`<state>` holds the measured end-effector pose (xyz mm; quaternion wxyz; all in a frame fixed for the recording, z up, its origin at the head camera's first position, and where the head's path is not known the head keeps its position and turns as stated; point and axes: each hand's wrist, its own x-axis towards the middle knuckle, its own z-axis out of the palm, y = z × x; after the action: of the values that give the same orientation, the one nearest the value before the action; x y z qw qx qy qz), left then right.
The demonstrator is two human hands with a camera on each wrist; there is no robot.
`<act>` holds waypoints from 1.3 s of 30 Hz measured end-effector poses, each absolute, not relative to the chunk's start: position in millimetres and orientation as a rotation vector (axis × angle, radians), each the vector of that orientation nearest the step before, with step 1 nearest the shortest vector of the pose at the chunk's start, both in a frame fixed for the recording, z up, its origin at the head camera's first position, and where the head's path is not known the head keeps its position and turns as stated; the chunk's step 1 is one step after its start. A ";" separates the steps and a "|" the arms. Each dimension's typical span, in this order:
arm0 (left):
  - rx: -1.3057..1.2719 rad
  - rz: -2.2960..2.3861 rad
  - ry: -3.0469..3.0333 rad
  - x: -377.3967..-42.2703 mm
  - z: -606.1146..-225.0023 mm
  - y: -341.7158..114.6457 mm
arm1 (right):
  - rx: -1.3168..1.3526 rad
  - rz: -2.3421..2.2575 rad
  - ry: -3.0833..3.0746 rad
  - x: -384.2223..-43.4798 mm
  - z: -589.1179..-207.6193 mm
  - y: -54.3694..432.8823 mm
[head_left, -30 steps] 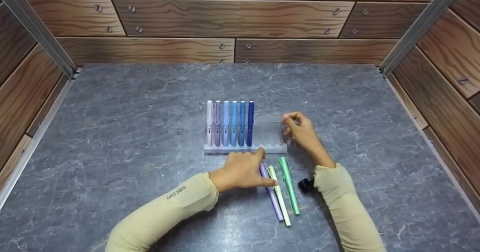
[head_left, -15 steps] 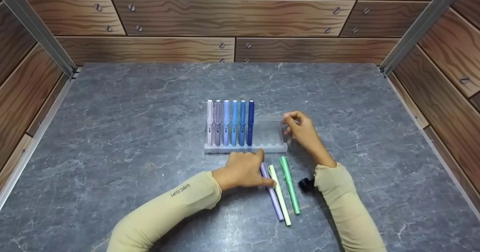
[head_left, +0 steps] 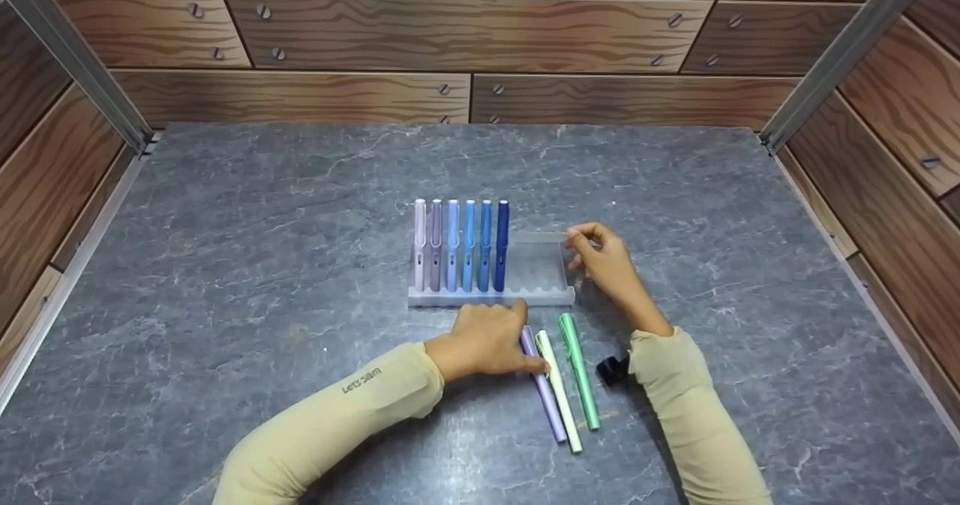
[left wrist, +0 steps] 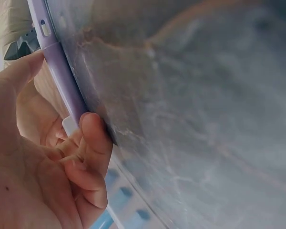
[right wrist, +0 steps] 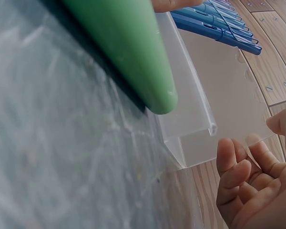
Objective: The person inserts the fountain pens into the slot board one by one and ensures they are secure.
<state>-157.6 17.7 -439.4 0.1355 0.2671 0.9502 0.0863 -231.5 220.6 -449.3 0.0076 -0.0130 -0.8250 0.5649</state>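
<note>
A clear pen rack stands mid-table, its left part filled with upright pens running from pale lilac and mauve to a dark blue pen. In front lie a purple pen, a cream pen and a green pen. My left hand is at the upper part of the purple pen; thumb tip and a fingertip touch it in the left wrist view, the other fingers curled. With thumb and curled fingers, my right hand holds the rack's right edge. The exact contact there is partly hidden.
Dark grey marbled tabletop surrounds the rack. Wood-print panels and metal posts border it at the back and sides. A small black device sits by the right sleeve.
My left hand has shifted very slightly, its thumb tip drawing back left from the cream pen. The right hand, rack and pens stay where they were.
</note>
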 end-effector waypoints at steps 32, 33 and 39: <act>0.735 0.371 2.678 -155.6 -436.5 4.3 | -0.059 1.773 -2.585 -231.6 -448.9 221.5; 0.737 0.381 2.677 -155.5 -436.5 4.0 | -0.058 1.775 -2.586 -231.5 -448.7 221.3; 0.729 0.433 2.662 -156.0 -436.0 2.3 | -0.055 1.769 -2.584 -231.5 -448.2 220.9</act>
<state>-156.0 2.3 -436.0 0.1731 0.2570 0.9385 0.1525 -231.5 220.9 -448.2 0.0046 -0.0176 -0.8251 0.5647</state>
